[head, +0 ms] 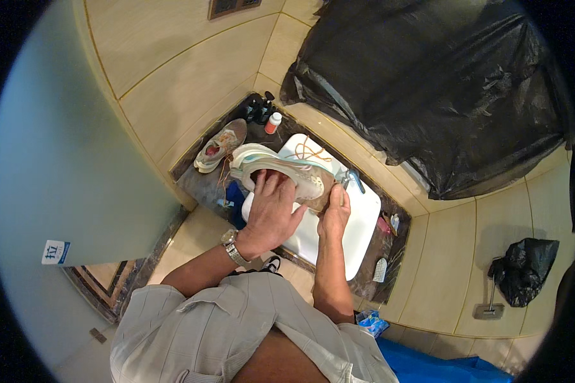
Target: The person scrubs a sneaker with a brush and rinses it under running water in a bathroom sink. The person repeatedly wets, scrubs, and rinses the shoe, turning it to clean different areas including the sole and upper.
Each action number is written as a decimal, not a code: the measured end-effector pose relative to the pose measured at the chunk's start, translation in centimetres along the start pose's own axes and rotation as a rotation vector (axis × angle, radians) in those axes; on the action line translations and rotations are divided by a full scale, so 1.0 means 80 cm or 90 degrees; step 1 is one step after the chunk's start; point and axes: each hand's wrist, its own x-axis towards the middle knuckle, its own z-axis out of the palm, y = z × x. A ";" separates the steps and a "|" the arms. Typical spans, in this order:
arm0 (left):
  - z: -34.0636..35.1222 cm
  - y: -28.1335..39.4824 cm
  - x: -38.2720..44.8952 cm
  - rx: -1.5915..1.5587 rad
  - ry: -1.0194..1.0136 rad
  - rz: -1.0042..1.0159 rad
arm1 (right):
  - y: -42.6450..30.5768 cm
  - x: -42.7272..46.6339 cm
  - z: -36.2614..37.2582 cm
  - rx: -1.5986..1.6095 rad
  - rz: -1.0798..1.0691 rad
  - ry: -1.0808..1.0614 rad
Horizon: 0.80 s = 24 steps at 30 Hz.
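Note:
Over the white washbasin (357,234) a pale sneaker (311,185) lies on its side in the air, its opening towards me and its toe to the right. My left hand (273,210), with a metal-band watch (234,246) at the wrist, has its fingers inside the shoe opening; the fingertips are hidden. Its thumb stays outside, below the shoe's side. My right hand (335,213) grips the brownish toe end, thumb on top. Behind the sneaker, orange shoelaces (311,152) lie loose on the basin. No lace shows through the held shoe's eyelets.
A second sneaker (222,145) rests on the dark marble counter (201,186), left. Near it stand black pump bottles (259,110) and a white-capped bottle (272,123). The faucet (354,181) is just beyond the toe. A white brush (379,270) lies right. Black plastic sheeting (421,86) covers the wall ahead.

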 end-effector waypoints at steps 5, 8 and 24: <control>-0.012 0.001 -0.011 0.026 -0.011 0.022 | -0.010 -0.010 0.005 0.053 0.049 -0.001; -0.037 0.019 -0.006 0.030 0.008 0.045 | -0.006 -0.005 -0.007 0.073 0.036 -0.001; -0.042 -0.073 -0.013 -0.349 0.261 -0.182 | -0.024 -0.009 -0.012 0.131 0.090 -0.084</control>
